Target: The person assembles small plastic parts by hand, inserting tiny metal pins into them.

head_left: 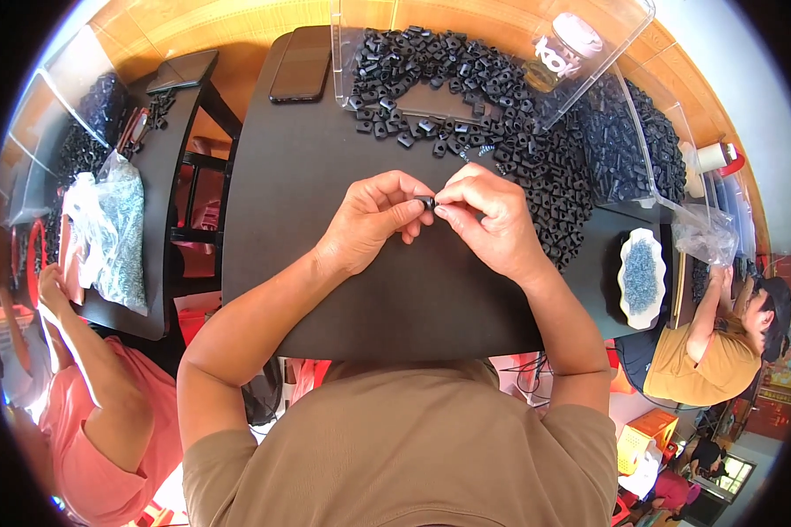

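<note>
Over the middle of the dark table, my left hand (pixel 369 221) pinches a small black plastic part (pixel 425 202) between thumb and forefinger. My right hand (pixel 490 211) is closed at the part's right end, thumb against fingertips. Whatever sits between those fingertips is too small and covered to make out. Just beyond my right hand lie a few small silvery screws (pixel 483 150). A wide heap of similar black plastic parts (pixel 545 189) spreads from the far side of the table down past my right hand.
A clear plastic bin (pixel 341 66) lies around part of the heap, with a jar (pixel 576 39) there. A phone (pixel 301 66) rests at the far left. To the right stands a scalloped white dish (pixel 624 279) of screws. Co-workers sit left and right; a bag of screws (pixel 119 233) lies leftward.
</note>
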`<state>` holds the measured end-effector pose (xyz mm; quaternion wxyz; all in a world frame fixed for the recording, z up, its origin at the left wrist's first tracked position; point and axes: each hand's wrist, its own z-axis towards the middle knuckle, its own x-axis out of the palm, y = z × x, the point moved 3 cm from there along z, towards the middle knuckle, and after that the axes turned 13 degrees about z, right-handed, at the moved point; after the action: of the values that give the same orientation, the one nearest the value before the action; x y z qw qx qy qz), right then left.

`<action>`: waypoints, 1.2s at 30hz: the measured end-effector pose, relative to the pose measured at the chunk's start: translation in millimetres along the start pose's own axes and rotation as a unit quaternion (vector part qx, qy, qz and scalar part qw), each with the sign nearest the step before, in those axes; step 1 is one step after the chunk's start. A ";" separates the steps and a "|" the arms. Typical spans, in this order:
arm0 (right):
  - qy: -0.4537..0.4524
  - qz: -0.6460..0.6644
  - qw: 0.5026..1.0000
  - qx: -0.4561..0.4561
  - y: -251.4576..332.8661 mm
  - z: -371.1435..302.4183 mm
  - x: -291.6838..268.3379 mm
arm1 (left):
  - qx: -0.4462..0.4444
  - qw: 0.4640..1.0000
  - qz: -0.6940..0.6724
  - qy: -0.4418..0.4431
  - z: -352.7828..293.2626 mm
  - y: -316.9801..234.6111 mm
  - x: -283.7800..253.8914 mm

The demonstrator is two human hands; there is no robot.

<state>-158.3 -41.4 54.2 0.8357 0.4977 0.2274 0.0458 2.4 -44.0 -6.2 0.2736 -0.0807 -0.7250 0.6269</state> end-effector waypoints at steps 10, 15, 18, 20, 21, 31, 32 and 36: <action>-0.018 0.260 0.942 0.210 -14.3 -2.7 3.1 | 0.011 1.000 0.012 0.005 -4.4 -2.1 4.4; 0.014 0.323 0.893 0.313 -24.8 3.9 4.4 | 0.032 0.999 -0.006 0.023 -3.5 -3.7 3.3; 0.057 0.230 0.922 0.306 -28.9 23.6 -3.8 | 0.022 0.999 -0.023 0.018 -3.3 -6.0 -0.2; -0.027 0.131 0.956 0.260 -38.2 42.8 -25.7 | 0.010 0.999 -0.044 0.022 -3.2 -8.2 0.5; -0.051 0.085 0.970 0.222 -47.0 51.4 -38.8 | 0.008 0.999 -0.045 0.012 -2.5 -10.4 0.4; -0.013 -0.353 0.934 0.044 -94.0 103.2 -62.0 | 0.016 0.995 -0.103 0.007 5.4 -2.3 -17.5; -0.013 -0.354 0.934 0.044 -95.7 104.5 -63.2 | 0.016 0.994 -0.103 0.008 5.0 -2.9 -17.5; -0.024 -0.386 0.921 0.055 -101.0 106.1 -69.0 | 0.015 0.994 -0.107 -0.001 5.8 -4.3 -19.1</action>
<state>-189.8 -198.9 33.7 0.7652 0.4177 0.3835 -0.3047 16.6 -58.6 -8.0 0.3393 0.0023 -0.7200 0.6053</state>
